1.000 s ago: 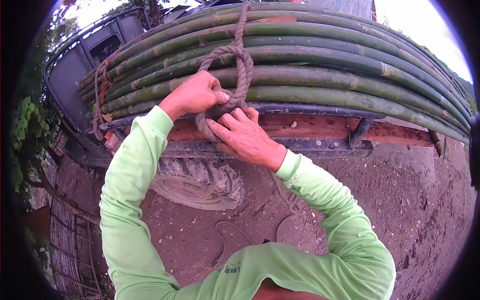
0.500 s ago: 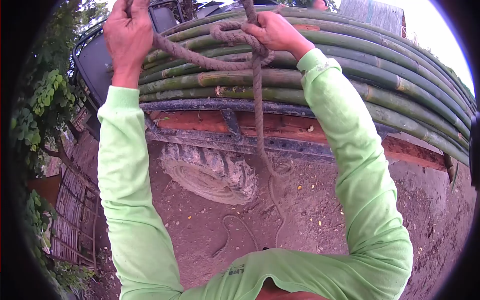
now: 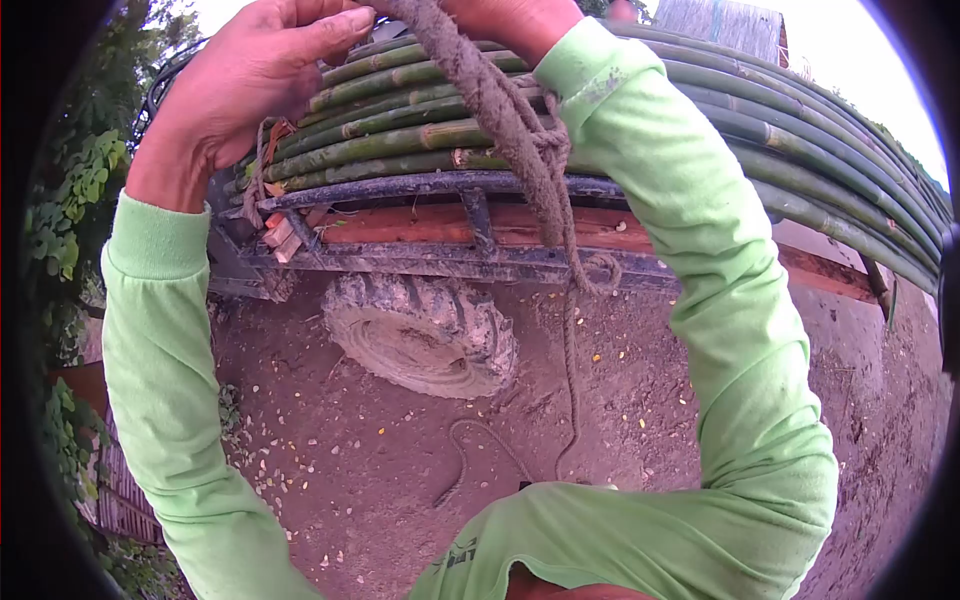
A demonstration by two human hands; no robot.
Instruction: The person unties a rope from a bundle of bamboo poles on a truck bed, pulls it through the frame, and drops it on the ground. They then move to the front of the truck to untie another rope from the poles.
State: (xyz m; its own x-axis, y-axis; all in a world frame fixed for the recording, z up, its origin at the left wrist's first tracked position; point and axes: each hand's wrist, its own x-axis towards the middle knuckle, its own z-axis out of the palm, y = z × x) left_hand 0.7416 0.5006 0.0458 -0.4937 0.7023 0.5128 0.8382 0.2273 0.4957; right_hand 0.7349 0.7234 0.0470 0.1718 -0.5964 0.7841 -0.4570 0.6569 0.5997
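Note:
A thick, frayed brown rope (image 3: 488, 112) slants down from the top edge, its blunt lower end hanging in front of the truck side. At the upper left my left hand (image 3: 262, 75) is closed, thumb pressed against the fingers beside the rope's top part. My right hand (image 3: 515, 22) lies against the other side of that rope; its fingers are cut off by the top edge. Behind, a knotted part of rope (image 3: 550, 145) hangs against the stacked green bamboo poles (image 3: 400, 140). A thinner length of rope (image 3: 572, 385) trails from there to the ground.
The poles rest on a truck bed with a dark metal rail (image 3: 400, 185) and a reddish wooden beam (image 3: 400, 224). A muddy tyre (image 3: 425, 335) stands below. Rope (image 3: 470, 425) curls on the dirt ground. Leafy branches (image 3: 75, 210) are at the left.
Both hands have moved up and closer together, the left one nearer the camera. The thick rope now slants down between them. The knotted loop has left my right hand and hangs lower.

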